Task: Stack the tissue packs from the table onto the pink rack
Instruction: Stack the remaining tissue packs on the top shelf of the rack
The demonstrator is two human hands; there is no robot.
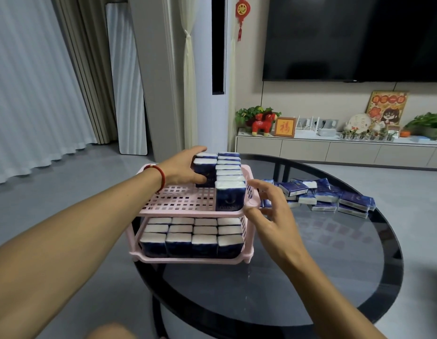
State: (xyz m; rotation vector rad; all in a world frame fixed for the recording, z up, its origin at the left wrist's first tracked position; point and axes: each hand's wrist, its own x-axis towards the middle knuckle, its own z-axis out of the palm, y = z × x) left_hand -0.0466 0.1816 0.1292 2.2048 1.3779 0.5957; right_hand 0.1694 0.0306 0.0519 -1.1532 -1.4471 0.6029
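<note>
Placement step, top shelf of pink rack (178, 199): left hand (185, 167) gripping tissue packs (204, 170) at far left of shelf, right hand (268, 206) empty, fingers spread, near right rim. Next, probably: release, then reach right for loose packs (335, 195) on table (310, 277).

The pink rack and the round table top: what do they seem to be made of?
The pink rack looks like moulded plastic with a matte finish: its shelf is a grid of square holes. The table top seems to be dark glass, glossy, since it mirrors the tissue packs.
</note>
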